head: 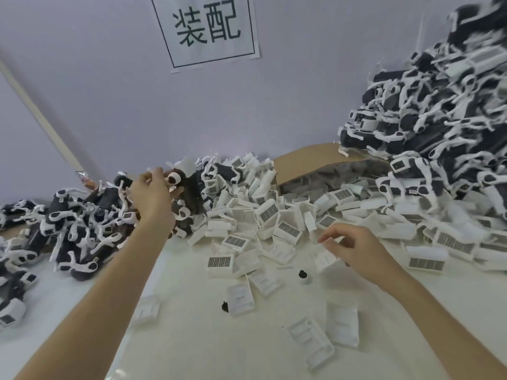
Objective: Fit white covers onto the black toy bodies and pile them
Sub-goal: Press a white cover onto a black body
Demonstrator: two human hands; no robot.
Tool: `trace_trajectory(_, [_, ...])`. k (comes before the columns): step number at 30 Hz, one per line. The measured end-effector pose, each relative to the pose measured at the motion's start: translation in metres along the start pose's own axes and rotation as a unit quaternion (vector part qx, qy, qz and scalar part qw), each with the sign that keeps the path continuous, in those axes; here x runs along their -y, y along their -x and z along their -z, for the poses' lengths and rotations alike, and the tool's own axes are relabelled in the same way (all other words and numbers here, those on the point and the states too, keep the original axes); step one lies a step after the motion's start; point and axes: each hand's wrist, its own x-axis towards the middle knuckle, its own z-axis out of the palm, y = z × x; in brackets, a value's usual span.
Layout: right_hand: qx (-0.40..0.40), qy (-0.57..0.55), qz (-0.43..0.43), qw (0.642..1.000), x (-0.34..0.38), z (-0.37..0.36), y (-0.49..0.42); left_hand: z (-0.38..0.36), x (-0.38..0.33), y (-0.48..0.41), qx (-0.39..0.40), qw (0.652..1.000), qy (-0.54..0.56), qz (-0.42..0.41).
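Note:
My left hand (152, 197) reaches far forward and grips a black toy body (189, 187) with a white ring end, lifted at the top of the left heap of black bodies (82, 229). My right hand (356, 249) hovers low at centre right, fingers curled, pinching a white cover (325, 259) that sits at the edge of the spread of white covers (274, 223). A tall pile of black-and-white toy bodies (439, 119) rises at the right.
A cardboard box (307, 160) full of white covers lies open at the back. Loose white covers (310, 342) and two small black pieces (302, 274) are scattered on the white table (205, 338). A paper sign (205, 28) hangs on the wall.

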Motion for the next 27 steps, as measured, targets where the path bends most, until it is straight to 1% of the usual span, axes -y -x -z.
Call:
trace_trajectory(1, [-0.008,-0.014,-0.002,1.000,0.000,0.001,-0.001,-0.005,-0.003,0.005,-0.007,0.995,0.063,0.073])
trace_trajectory(2, [-0.015,-0.033,-0.007,0.999,0.000,0.001,-0.001,-0.008,-0.004,0.011,0.001,0.981,0.129,0.142])
trace_trajectory(4, [-0.026,-0.074,-0.028,0.997,0.000,0.002,-0.002,-0.013,-0.007,0.027,0.046,0.932,0.260,0.249])
trace_trajectory(5, [-0.029,-0.088,-0.039,0.995,-0.001,0.003,-0.001,-0.016,-0.008,0.037,0.064,0.908,0.301,0.282])
trace_trajectory(6, [-0.031,-0.099,-0.046,0.994,-0.001,0.004,-0.001,-0.018,-0.008,0.048,0.076,0.894,0.320,0.304])
trace_trajectory(7, [-0.032,-0.109,-0.050,0.992,-0.001,0.004,-0.001,-0.019,-0.007,0.059,0.086,0.887,0.324,0.317])
trace_trajectory(10, [-0.023,-0.135,-0.056,0.989,0.000,0.004,0.000,-0.022,0.003,0.094,0.122,0.884,0.303,0.333])
trace_trajectory(12, [-0.020,-0.150,-0.063,0.987,0.001,0.003,0.000,-0.021,0.015,0.116,0.143,0.889,0.279,0.333])
trace_trajectory(15, [-0.011,-0.183,-0.056,0.982,0.002,0.001,0.001,-0.019,0.035,0.143,0.152,0.891,0.257,0.342])
trace_trajectory(18, [0.005,-0.160,-0.026,0.987,0.004,-0.003,0.004,-0.015,0.052,0.159,0.167,0.890,0.252,0.342])
trace_trajectory(21, [-0.048,-0.073,0.010,0.996,0.006,-0.008,0.005,-0.009,0.061,0.168,0.174,0.882,0.263,0.349])
trace_trajectory(23, [-0.087,-0.036,0.037,0.995,0.007,-0.009,0.005,-0.007,0.065,0.171,0.172,0.881,0.271,0.347])
trace_trajectory(25, [-0.123,-0.048,0.063,0.989,0.007,-0.008,0.006,-0.005,0.065,0.173,0.177,0.891,0.260,0.328])
trace_trajectory(27, [-0.130,-0.099,0.057,0.985,0.007,-0.004,0.005,-0.005,0.066,0.175,0.178,0.906,0.231,0.306])
